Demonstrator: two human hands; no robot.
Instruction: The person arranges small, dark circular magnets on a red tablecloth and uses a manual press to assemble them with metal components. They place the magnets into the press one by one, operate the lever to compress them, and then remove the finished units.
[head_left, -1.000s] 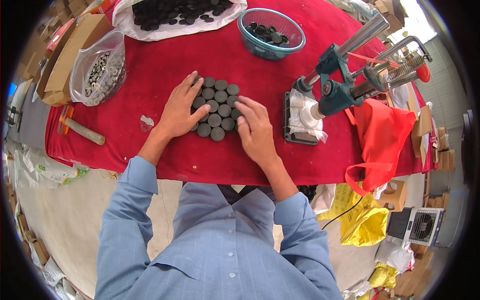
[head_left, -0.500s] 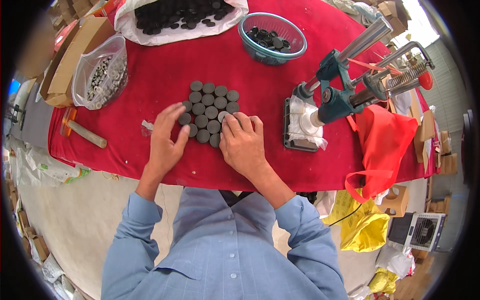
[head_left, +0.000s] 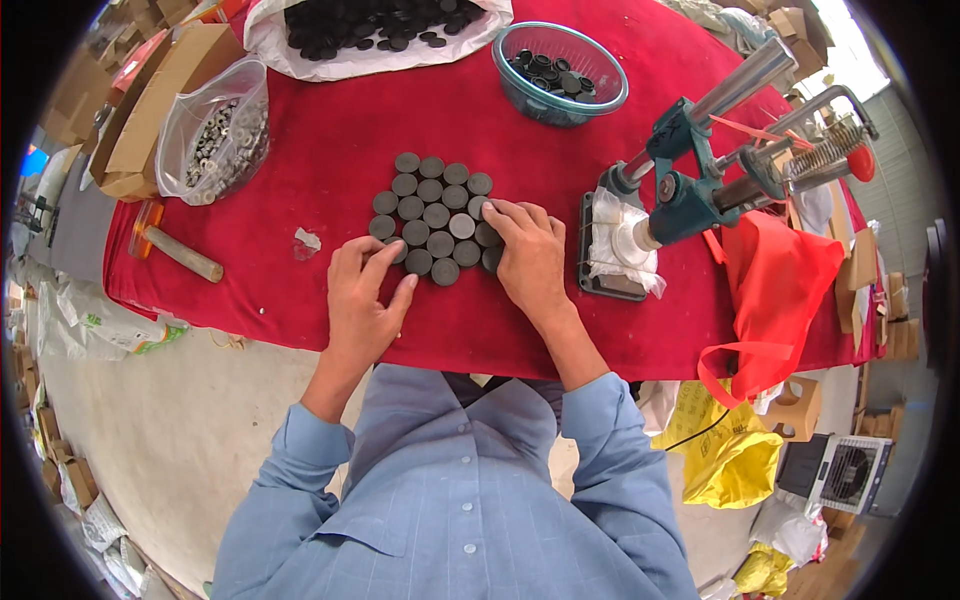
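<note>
A tight cluster of several dark round discs (head_left: 432, 215) lies flat on the red tablecloth (head_left: 330, 130). My left hand (head_left: 362, 300) rests palm down at the cluster's near left corner, fingertips touching the nearest discs. My right hand (head_left: 530, 258) lies flat against the cluster's right side, fingers spread over its edge discs. Neither hand grips anything.
A teal hand press (head_left: 690, 180) stands right of my right hand. A glass bowl of discs (head_left: 560, 68) and a white bag of discs (head_left: 380, 25) sit at the back. A clear bag of small metal parts (head_left: 212, 135), a cardboard box (head_left: 150, 100) and a wooden-handled hammer (head_left: 175, 250) lie left.
Both hands have drawn back toward me, from lying over the discs' sides to the near corners. The cluster sits slightly closer together.
</note>
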